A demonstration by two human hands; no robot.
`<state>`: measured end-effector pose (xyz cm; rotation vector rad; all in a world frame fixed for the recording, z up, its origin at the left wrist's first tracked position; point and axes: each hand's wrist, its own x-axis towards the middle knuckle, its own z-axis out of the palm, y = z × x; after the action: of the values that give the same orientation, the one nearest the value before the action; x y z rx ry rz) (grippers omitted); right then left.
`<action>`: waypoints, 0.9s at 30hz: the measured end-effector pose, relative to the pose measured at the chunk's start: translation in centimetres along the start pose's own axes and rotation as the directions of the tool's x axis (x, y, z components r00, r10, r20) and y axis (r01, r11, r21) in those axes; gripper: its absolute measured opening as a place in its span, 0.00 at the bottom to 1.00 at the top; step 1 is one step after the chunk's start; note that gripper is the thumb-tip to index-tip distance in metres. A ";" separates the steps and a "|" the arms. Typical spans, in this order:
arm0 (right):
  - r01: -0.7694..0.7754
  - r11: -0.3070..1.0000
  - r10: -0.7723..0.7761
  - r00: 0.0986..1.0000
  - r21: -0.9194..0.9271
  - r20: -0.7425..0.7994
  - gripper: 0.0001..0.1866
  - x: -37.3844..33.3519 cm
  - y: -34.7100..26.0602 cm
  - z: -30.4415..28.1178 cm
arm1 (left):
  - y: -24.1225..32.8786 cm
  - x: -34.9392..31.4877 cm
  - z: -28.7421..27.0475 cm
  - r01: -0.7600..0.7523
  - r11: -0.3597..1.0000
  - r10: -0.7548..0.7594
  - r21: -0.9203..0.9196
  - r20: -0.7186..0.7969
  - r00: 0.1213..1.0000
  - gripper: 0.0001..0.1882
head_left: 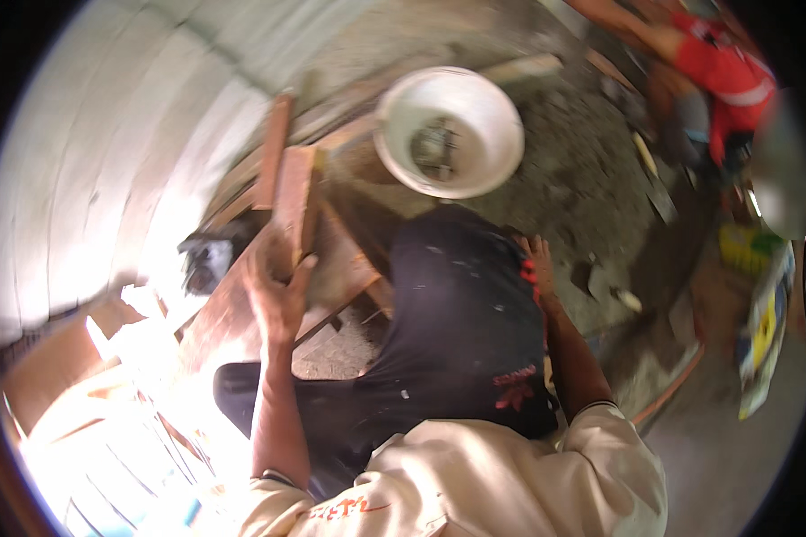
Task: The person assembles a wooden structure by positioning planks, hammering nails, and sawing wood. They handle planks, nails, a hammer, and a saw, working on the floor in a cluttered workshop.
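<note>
My left hand [279,300] is closed around the near end of a short reddish-brown wooden block [297,192], with the thumb along its right side. Beneath that hand lies a wide wooden board [228,313], slanting to the lower left. My right hand [541,264] rests against the outer side of my right knee, fingers stretched out and nothing seen in them. Beyond my knees stands a white bucket [500,143]. Inside it lies a greyish clump with thin dark pieces, too blurred to name.
At upper right a person in a red shirt [725,67] bends over grey sandy material [573,152]. Two trowels lie there, one with a pale handle [629,300], another farther off [661,199]. A yellow-and-white sack [766,331] is at right. A pale panelled wall [107,179] rises at left.
</note>
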<state>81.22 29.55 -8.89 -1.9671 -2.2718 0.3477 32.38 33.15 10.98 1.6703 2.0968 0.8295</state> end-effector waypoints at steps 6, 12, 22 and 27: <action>0.203 0.979 -0.202 0.979 0.015 -0.009 0.23 3.7 3.7 3.8 | -1.0 -1.2 -3.1 0.135 0.991 -0.131 -0.001 0.231 0.964 0.33; 0.062 0.990 -0.061 0.998 0.129 -0.009 0.20 -1.3 3.6 0.7 | -0.8 -0.8 -3.9 0.007 0.999 -0.001 -0.037 0.181 0.984 0.35; -0.103 0.794 0.174 0.983 0.600 -0.061 0.18 2.0 -11.7 -20.5 | -0.3 -0.2 -3.9 -0.024 0.997 0.013 0.067 0.149 0.989 0.30; 0.401 0.833 -0.390 0.914 0.381 -0.109 0.16 12.8 -20.3 -26.5 | -1.2 -0.2 -3.8 0.000 1.000 0.001 -0.005 0.149 0.989 0.29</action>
<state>66.11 42.08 20.94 -1.2621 -2.2887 0.6646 29.32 31.89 13.16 1.6759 1.9916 0.6867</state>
